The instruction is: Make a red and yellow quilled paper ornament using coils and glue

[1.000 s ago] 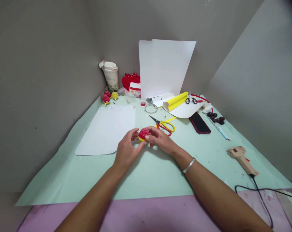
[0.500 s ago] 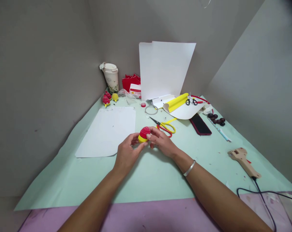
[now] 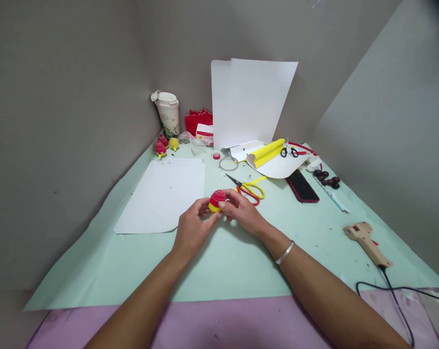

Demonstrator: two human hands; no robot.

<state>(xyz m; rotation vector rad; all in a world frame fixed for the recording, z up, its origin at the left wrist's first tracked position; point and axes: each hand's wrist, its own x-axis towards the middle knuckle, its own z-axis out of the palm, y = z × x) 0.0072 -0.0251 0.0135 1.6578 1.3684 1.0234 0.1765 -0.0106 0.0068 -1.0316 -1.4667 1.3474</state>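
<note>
Red-and-yellow dome (image 3: 217, 200) sits just above the table (image 3: 219, 271), at centre. Left hand (image 3: 192, 228) and right hand (image 3: 243, 213) both grasp it by the fingertips from opposite sides, apparently to steady it. Scissors (image 3: 250, 189) lie just beyond it.

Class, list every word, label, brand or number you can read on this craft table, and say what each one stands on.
No text can be read anywhere.
Red-and-white packet: print too blurred to read.
Lidded cup: patterned, no legible words.
Red-and-yellow dome: no text.
</note>
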